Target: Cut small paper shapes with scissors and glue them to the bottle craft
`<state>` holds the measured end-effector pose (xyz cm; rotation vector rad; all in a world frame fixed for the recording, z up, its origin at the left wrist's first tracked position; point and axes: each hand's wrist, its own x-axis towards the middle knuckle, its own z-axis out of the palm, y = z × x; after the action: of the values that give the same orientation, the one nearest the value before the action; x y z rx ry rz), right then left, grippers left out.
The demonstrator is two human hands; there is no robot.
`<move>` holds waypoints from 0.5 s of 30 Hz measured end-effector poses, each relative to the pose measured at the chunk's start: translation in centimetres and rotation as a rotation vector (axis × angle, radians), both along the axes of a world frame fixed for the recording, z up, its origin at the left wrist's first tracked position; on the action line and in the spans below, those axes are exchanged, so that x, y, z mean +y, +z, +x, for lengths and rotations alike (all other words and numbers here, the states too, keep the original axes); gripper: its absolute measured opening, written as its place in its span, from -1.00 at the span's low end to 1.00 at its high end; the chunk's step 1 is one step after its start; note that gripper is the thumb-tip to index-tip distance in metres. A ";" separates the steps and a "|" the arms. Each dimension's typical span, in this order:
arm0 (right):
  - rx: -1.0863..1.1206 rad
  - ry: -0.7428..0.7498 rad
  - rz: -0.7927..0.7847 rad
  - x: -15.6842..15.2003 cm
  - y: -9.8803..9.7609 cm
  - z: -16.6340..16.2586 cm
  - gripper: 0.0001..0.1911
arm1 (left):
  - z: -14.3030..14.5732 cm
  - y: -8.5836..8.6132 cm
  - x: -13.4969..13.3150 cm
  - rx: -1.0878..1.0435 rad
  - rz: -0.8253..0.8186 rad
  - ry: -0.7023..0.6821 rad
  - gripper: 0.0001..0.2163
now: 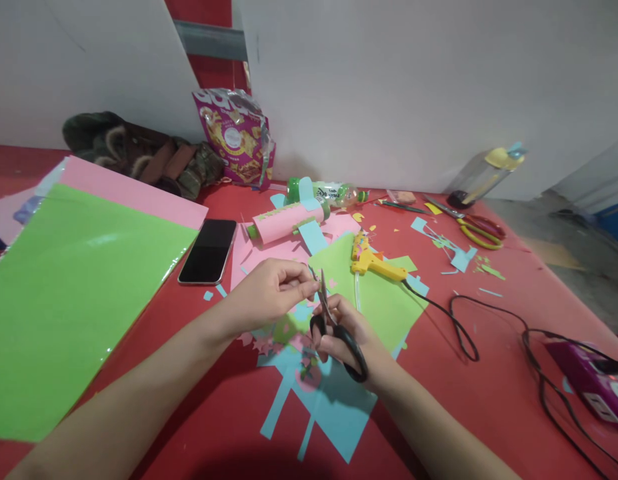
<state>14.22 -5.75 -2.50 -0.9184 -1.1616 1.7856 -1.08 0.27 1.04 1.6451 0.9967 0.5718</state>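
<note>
My right hand [345, 333] grips black-handled scissors [333, 327], blades pointing up and away. My left hand [271, 290] pinches a tiny paper piece [313, 275] at the blade tips; its colour is hard to make out. Both hands hover over light-blue paper offcuts [333, 407] and small pink scraps [263, 343] on the red table [189, 373]. A green sheet [383, 300] lies just beyond the scissors.
A yellow glue gun [376, 263] with a black cord [489, 327] lies past my hands. A phone [209, 251], a pink-wrapped bottle [289, 220], large green and pink sheets [63, 293], a snack bag [239, 137], red-yellow scissors [476, 227] and a purple power strip [589, 380] surround them.
</note>
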 end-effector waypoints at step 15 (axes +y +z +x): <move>0.001 -0.008 0.027 0.0 -0.2 0.1 -0.62 | -0.2 0.9 0.1 0.063 -0.007 -0.013 -0.80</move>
<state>14.29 -5.71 -2.71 -0.9053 -1.1766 1.7598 -1.26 0.36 1.96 1.6711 1.0319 0.5102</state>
